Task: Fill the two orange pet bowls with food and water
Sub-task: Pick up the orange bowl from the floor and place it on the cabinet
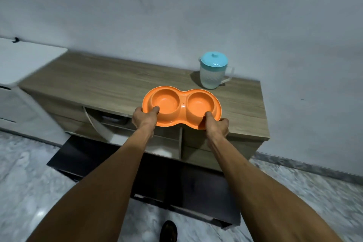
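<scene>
I have the orange double pet bowl (181, 105) gripped at its near rim, my left hand (144, 118) clamped on the left end with the thumb hooked into the left cup, my right hand (216, 124) clamped on the right end with the thumb over the rim of the right cup. The dish sits at the front edge of the wooden tabletop (98, 78), tipped a little toward me, and I cannot tell whether its near side is resting or just lifted. Both cups look empty. I judge this to be the placing step, before any filling. To do it well I should keep both ends level, slide or set the dish further onto the wood so no part overhangs the front edge, and let go with both hands together. The lidded jug (214, 70) stands just behind the right cup, apart from the dish; I would leave room there for pouring. No food container is in view.
</scene>
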Available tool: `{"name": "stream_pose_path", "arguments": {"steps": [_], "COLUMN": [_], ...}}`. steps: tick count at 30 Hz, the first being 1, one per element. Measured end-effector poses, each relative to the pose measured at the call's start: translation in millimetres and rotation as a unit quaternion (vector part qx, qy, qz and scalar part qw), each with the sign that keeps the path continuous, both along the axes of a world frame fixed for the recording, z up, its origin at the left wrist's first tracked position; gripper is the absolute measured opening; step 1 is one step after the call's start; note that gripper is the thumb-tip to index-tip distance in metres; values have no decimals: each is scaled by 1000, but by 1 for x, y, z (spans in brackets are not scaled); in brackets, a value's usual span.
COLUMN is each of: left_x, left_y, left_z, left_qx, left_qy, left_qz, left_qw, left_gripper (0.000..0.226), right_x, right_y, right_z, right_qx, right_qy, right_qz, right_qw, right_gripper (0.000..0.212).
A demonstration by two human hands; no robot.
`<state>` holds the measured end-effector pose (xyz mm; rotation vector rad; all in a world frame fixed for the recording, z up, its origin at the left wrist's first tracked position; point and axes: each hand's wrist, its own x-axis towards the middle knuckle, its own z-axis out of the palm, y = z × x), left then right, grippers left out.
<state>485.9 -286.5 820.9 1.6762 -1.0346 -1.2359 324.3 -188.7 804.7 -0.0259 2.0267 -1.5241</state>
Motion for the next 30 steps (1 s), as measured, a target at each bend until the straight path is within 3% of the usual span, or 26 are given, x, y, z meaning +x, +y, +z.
{"name": "stream_pose_path", "arguments": {"steps": [8,16,22,30], "left_x": [13,10,12,15], "left_y": [-138,-205,-244,-250], "left_z": [-35,-49,-88,-107], "left_qx": [44,73,110,106], "left_qy": [-44,-68,-100,-137], "left_qz": [-46,-72,-113,-144], "left_qw": [997,992,982,974], "left_gripper": [45,39,72,84], "right_x": [11,10,23,27], "right_y": [-121,-186,-201,-208], "right_z": [-13,-34,-44,-60], "right_qx": [48,119,176,205], "right_qy": [4,37,45,56], "right_qz": [-21,-32,-56,-67], "right_qw": [999,992,982,975], "right_gripper": [65,67,67,73]}}
